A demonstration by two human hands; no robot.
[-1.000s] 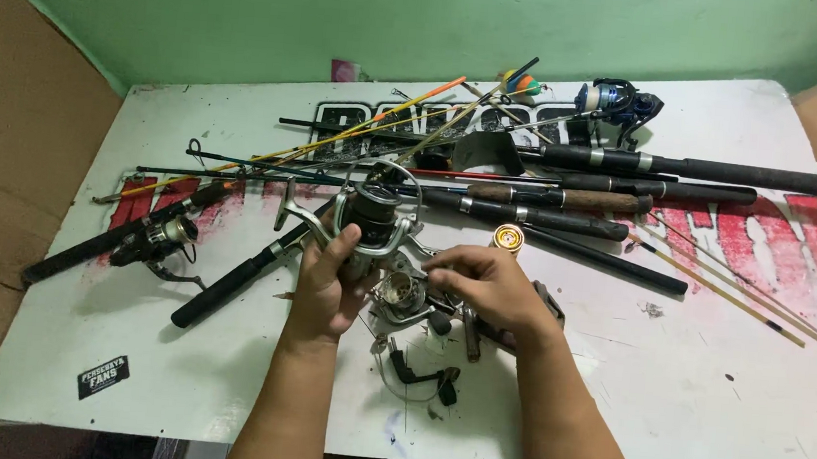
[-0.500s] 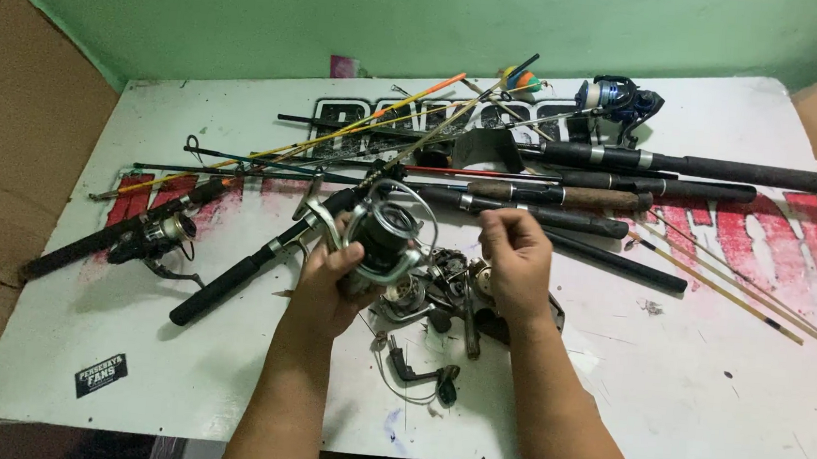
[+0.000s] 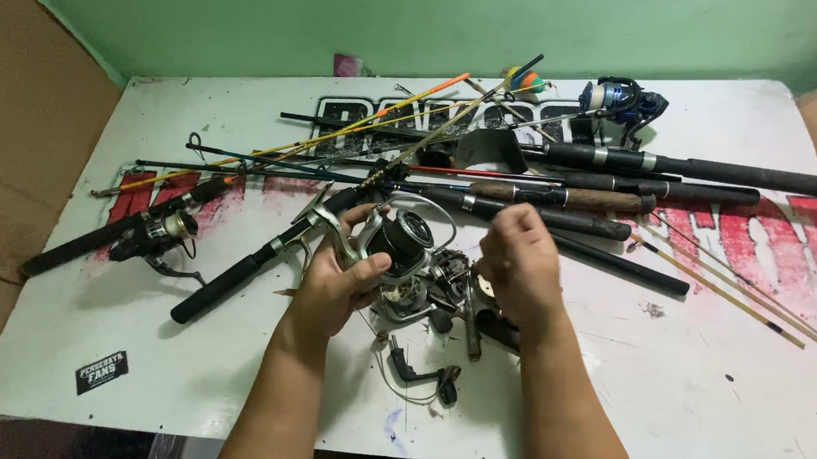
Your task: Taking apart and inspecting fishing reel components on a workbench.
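Near edge of the desk [image 3: 171, 405]: our left hand [image 3: 331, 291] has its grip closed around the body of a spinning reel [image 3: 398, 243], lifted just above the desk near its middle. Our right hand [image 3: 520, 267] hovers beside it with fingers loosely curled, holding nothing we can make out. We judge the reel is best kept steady by the body, the right hand working only the small parts. Spool axis runs roughly up and rightward, spool face toward the far edge. Beneath lie loose reel parts [image 3: 427, 304]. Farther off, fishing rods [image 3: 567, 189] lie parallel to the far edge.
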